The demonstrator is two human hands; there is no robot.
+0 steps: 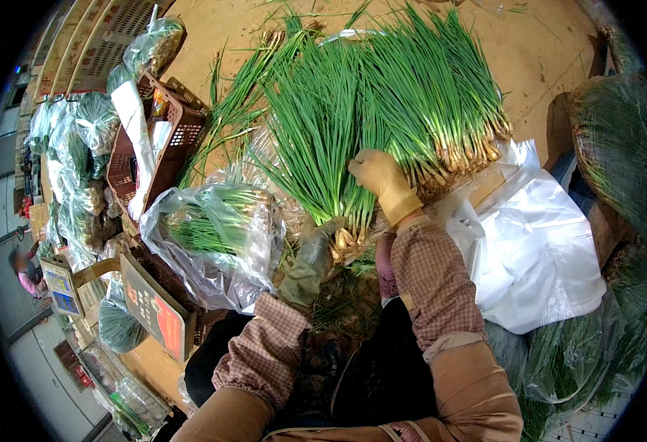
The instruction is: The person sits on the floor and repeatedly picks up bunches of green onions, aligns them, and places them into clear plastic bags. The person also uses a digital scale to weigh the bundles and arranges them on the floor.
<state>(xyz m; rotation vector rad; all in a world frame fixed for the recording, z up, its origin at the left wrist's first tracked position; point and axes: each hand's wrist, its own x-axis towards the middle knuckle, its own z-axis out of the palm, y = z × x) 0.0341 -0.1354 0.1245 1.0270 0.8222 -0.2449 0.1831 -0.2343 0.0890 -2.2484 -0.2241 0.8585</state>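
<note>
My left hand [315,254], in a grey-green glove, is at the bulb end of a bunch of green onions [323,143], its thumb laid across the lower stalks. Whether it grips them is partly hidden. My right hand [379,177], in a yellow rubber glove, has its fingers curled beside the same bunch's right edge; what lies inside them cannot be seen. To the right a larger row of green onions [439,105] lies with its bulbs towards me. Clear plastic sheeting lies partly under the stalks.
An open clear bag of green onions [213,226] sits left, near a brown plastic crate [185,121] with white rolls. White plastic bags [533,248] lie right, beside large bagged bundles [622,160]. A scale display [62,287] stands far left; a person [28,273] is beyond.
</note>
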